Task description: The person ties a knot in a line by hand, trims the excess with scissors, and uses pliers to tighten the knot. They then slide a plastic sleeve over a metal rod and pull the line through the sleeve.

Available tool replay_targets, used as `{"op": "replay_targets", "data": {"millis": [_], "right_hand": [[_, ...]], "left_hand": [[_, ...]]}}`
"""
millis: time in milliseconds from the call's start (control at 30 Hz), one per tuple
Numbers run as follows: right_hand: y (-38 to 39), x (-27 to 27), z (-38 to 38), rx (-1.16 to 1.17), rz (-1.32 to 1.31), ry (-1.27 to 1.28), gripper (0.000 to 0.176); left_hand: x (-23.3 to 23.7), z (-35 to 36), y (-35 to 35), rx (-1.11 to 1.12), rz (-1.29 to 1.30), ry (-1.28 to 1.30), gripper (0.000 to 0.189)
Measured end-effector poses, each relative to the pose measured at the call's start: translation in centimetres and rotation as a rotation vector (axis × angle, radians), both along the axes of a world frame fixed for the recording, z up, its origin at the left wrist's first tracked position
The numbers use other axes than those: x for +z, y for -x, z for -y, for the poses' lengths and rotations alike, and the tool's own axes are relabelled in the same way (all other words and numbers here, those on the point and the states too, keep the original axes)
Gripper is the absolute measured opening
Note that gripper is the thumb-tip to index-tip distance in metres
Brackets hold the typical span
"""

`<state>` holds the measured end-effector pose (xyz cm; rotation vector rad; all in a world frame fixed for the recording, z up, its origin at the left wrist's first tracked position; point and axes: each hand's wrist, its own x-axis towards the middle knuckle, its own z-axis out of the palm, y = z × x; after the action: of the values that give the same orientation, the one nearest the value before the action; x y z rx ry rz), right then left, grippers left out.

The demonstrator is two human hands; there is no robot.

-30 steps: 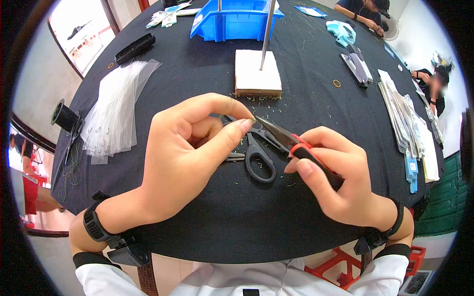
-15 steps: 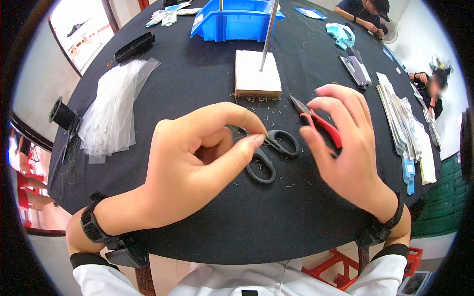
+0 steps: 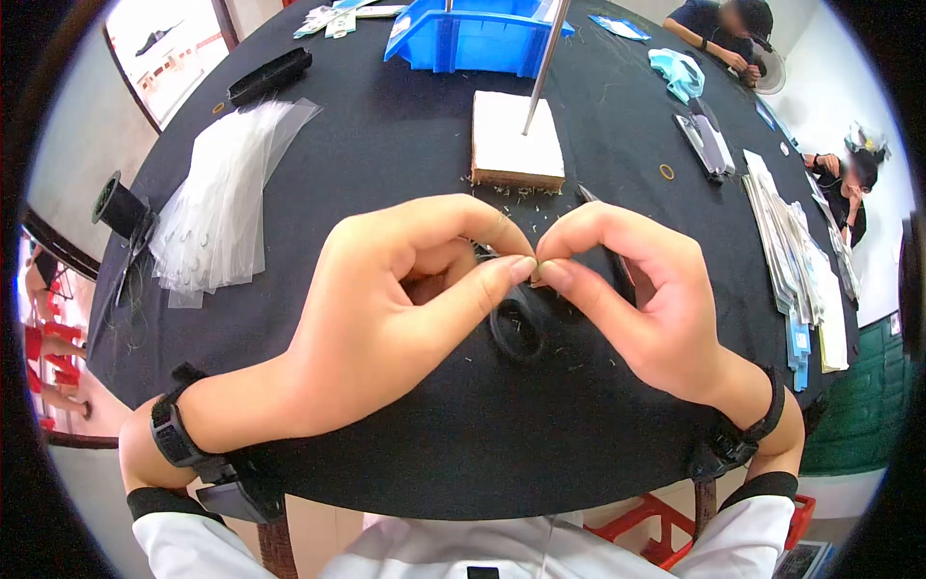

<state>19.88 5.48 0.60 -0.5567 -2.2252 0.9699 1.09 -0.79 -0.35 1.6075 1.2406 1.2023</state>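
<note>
1. Pinched tight! Left hand and right hand meet fingertip to fingertip, thumbs and forefingers closed on a tiny piece, too small to identify.
2. Just beneath them, black scissors lie on the black table.
3. Beyond sits a wooden block, with clear bags off left.

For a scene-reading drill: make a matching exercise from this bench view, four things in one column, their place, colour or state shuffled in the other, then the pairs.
1. plastic bin
2. clear bags
3. scissors
4. wooden block

A. beneath the left hand and right hand
B. blue, at the far side of the table
C. holds an upright metal rod
D. fanned out on the table's left

Pairs: 1-B, 2-D, 3-A, 4-C
</note>
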Motion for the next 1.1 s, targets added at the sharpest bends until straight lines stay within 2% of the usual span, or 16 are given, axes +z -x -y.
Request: {"op": "replay_targets", "data": {"millis": [367, 467, 500, 600, 833, 933, 1100], "right_hand": [[0.3, -1.1, -0.3, -0.021, -0.054, 0.062, 0.004], [0.2, -0.7, 0.3, -0.180, 0.058, 0.071, 0.008], [0.3, -0.5, 0.5, -0.274, 0.151, -0.140, 0.015], [-0.2, -0.4, 0.6, -0.306, 0.443, -0.498, 0.025], [-0.5, 0.8, 1.5, -0.333, 0.659, -0.356, 0.031], [-1.1, 1.2, 0.9, -0.336, 0.661, -0.250, 0.030], [-1.4, 1.3, 0.8, -0.313, 0.679, -0.262, 0.031]], "left_hand": [[0.3, -0.3, -0.1, -0.041, 0.152, 0.156, 0.014], [0.2, -0.3, 0.0, -0.004, 0.169, 0.136, 0.015], [0.2, -0.4, 0.0, 0.024, 0.170, 0.109, 0.015], [0.1, -0.5, 0.3, 0.098, 0.130, 0.002, 0.015], [0.8, -0.8, 1.2, 0.156, 0.073, -0.074, 0.015], [0.8, -0.9, 1.3, 0.156, 0.083, -0.074, 0.015], [0.7, -1.0, 1.2, 0.149, 0.095, -0.077, 0.015]]}}
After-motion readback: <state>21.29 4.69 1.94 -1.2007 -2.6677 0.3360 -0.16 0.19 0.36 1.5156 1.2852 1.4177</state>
